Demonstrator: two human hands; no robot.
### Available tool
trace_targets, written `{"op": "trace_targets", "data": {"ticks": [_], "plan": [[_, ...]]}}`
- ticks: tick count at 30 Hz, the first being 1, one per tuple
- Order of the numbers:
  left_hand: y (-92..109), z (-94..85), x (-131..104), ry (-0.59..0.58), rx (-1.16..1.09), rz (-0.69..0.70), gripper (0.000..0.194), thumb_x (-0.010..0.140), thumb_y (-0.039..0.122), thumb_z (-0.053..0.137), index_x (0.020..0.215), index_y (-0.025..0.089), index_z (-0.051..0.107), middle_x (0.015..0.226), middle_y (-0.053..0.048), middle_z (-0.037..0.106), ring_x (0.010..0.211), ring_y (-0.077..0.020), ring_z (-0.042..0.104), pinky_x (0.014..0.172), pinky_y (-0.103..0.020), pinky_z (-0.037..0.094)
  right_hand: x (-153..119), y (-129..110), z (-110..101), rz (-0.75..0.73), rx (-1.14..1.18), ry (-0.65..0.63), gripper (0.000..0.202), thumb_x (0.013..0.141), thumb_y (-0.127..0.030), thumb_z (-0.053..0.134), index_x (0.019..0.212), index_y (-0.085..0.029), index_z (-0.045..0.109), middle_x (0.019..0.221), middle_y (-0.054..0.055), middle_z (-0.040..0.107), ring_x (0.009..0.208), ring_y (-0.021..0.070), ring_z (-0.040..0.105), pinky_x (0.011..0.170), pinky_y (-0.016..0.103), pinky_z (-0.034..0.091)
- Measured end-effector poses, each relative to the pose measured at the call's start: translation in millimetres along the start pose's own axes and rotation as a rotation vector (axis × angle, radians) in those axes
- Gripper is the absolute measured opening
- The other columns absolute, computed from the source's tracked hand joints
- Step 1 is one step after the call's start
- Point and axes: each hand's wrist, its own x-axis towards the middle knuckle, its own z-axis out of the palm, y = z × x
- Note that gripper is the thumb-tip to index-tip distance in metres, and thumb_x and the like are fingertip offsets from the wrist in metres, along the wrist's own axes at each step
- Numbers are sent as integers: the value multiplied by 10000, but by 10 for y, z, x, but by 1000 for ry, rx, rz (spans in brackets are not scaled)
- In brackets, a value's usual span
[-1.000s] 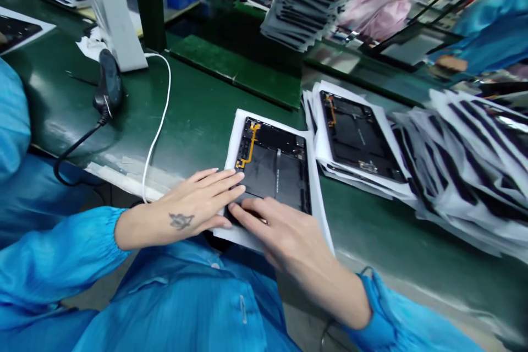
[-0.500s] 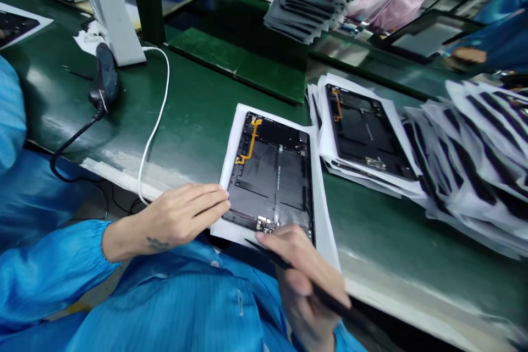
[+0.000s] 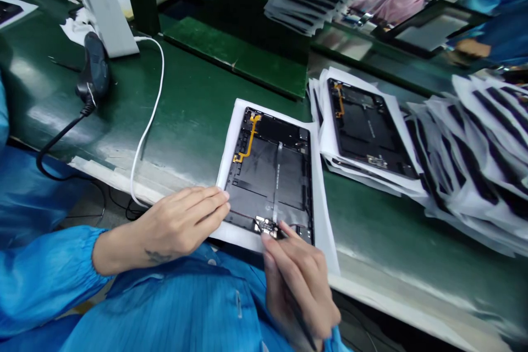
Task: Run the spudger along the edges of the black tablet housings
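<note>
An opened tablet housing lies on a white sheet at the bench's front edge. Its black inside shows an orange flex cable at the upper left and a small circuit board at the lower edge. My left hand rests on the housing's lower left edge, fingers stretched out and side by side, holding nothing. Closed around slim black tweezers, my right hand is at the small board, with fingertips touching or just above it. The tweezers' tip is hard to make out there.
Right of the sheet, a similar housing tops a stack, beside more layered stacks. Leftward are a white cable, a black handheld device and a white stand. A co-worker's hand shows at the far right.
My right hand has turned more upright, and the tweezers have swung from lying across below the housing to pointing up at the small board. My left hand stays on the edge.
</note>
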Motion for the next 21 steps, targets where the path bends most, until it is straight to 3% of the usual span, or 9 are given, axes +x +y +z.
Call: {"op": "trace_targets", "data": {"ticks": [3,6,10,21], "plan": [[31,-1,38,-5,27,3,286,1004,74,427,1157,44,668,1189,-175,726,1102,-253,712,924,-359,601,13,33,-80,40,77,8,500,851,12,624,1280,-239,678,965,58,721,937,258,695,891,518,623],[77,9,67,-14,110,44,279,994,95,446,1154,39,669,1174,-192,726,1069,-278,719,895,-390,598,191,29,-88,153,229,-30,349,912,-49,586,1184,-229,711,1036,75,743,1003,269,707,853,451,606],[152,23,77,-46,217,53,306,1004,136,446,1212,25,641,1179,-215,715,1090,-305,706,908,-409,569,484,2,13,264,362,-129,232,972,-124,547,1052,-235,734,951,56,749,860,203,692,725,340,581],[174,77,44,-54,231,77,307,989,148,476,1193,-16,636,1197,-263,693,1091,-311,705,956,-411,540,645,-21,54,129,322,-244,200,948,-88,565,996,-214,713,905,49,762,810,197,697,706,340,552]]}}
